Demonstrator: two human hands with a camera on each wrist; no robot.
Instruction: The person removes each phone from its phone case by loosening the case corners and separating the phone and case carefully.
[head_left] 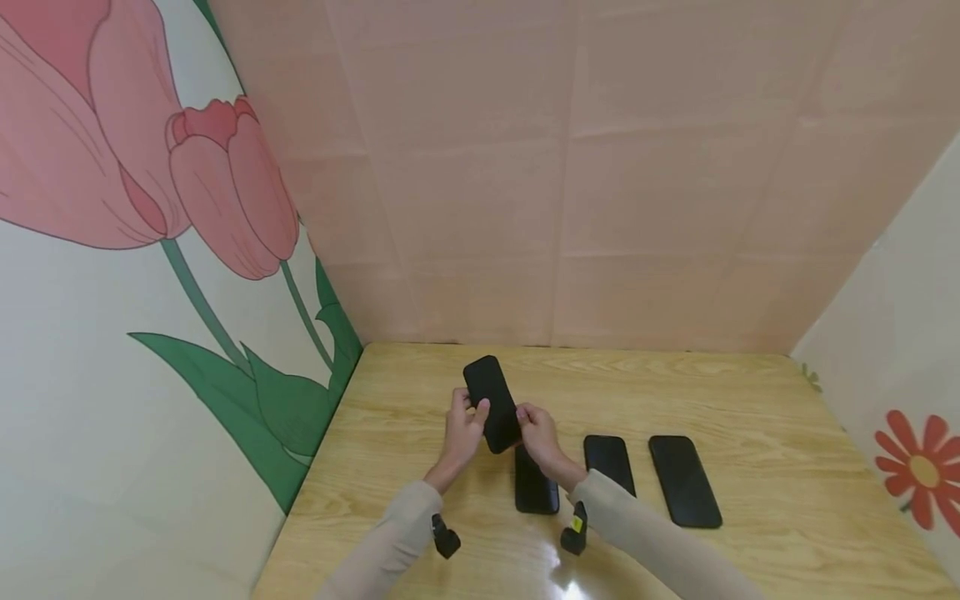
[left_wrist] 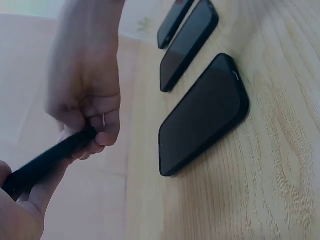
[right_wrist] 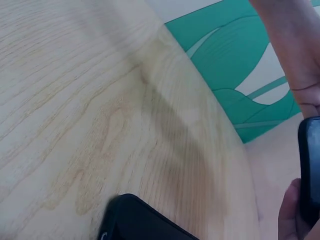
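Above the table both hands hold up a black smartphone, tilted, with its dark face toward the head camera. My left hand grips its left long side, thumb lying across the face. At the lower right edge, my right hand pinches the phone with curled fingers. In the left wrist view the held phone is seen edge-on between the two hands. Directly below lies a second phone, partly covered by the held one and the right hand. The right wrist view cuts the held phone at its border.
Two more dark phones lie flat to the right: one partly behind the right forearm, another farther right. The wooden table meets a pink back wall. A tulip-painted wall borders the left, a white wall the right.
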